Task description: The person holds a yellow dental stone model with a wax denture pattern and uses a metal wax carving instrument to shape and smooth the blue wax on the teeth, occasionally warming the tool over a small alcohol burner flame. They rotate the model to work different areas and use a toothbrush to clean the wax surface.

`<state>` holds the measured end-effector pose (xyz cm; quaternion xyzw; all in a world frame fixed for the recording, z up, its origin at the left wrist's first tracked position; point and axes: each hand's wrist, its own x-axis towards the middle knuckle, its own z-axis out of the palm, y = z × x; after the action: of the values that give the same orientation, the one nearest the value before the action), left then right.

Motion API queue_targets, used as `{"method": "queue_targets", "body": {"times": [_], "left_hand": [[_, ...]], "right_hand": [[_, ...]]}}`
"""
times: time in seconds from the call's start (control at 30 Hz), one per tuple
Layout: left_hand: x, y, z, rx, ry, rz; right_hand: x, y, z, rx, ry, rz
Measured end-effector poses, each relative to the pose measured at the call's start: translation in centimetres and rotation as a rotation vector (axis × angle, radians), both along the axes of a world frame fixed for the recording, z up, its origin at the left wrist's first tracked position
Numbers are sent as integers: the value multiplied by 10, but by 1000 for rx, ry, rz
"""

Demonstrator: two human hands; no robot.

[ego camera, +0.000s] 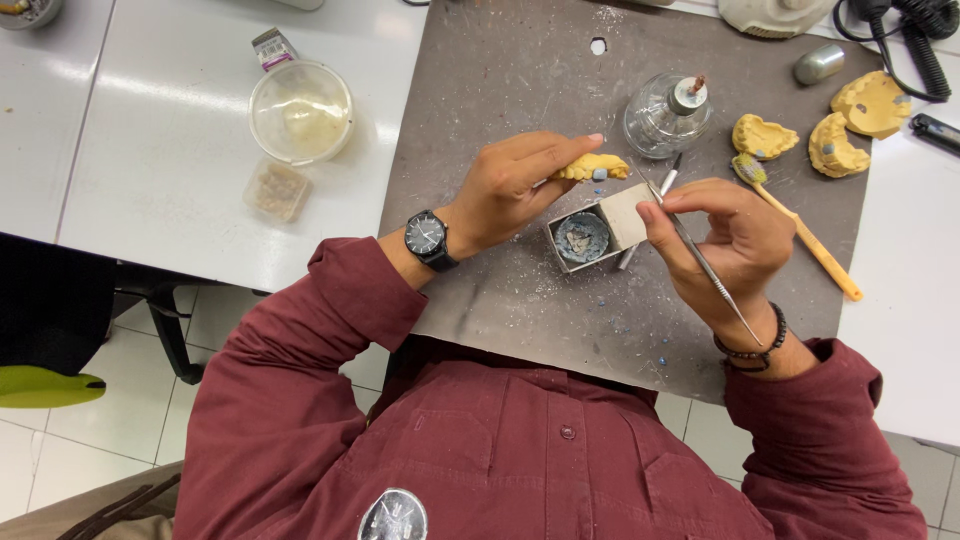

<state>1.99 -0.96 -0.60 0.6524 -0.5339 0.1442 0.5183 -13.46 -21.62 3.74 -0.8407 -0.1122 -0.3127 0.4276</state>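
White surface [170, 150] runs across the top, with a big grey mat [500, 80] laid on it, scuffed and dusted with blue specks. Below the surface edge is pale tiled floor [60, 450], plus a green chair seat [40, 388] at far left. I'm in a maroon shirt, watch on the left wrist, bead bracelet on the right.

On the white part left of the mat: round clear tub [300, 110] with a small square clear box [278, 190] just below it. On the mat's top right: glass spirit lamp [665, 118], three yellow dental casts [830, 125] lying apart, and a yellow-handled brush [800, 235] running diagonally behind my right hand. Black coiled cord [905, 40] at the top right corner.

Left hand [510, 190]: grip pinched on a yellow dental cast piece [593, 166], held above the mat. Right hand [725, 245]: grip pinched on a thin metal instrument [700, 262], tip pointing up toward the cast piece. Between my hands sits a small open tin of grey-blue wax [582, 238] on the mat, near both.
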Motion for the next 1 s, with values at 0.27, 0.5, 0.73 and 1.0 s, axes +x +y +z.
{"method": "queue_targets", "body": {"times": [0.27, 0.5, 0.73, 1.0], "left_hand": [[-11, 6, 10, 36, -65, -131], [-10, 8, 14, -15, -168, -102], [-11, 8, 15, -32, -166, -85], [-14, 0, 11, 56, 241, 30]], "right_hand": [[-7, 7, 8, 249, 71, 166], [-13, 12, 17, 133, 30, 147], [-10, 15, 14, 205, 44, 160], [-3, -2, 24, -189, -42, -67]]}}
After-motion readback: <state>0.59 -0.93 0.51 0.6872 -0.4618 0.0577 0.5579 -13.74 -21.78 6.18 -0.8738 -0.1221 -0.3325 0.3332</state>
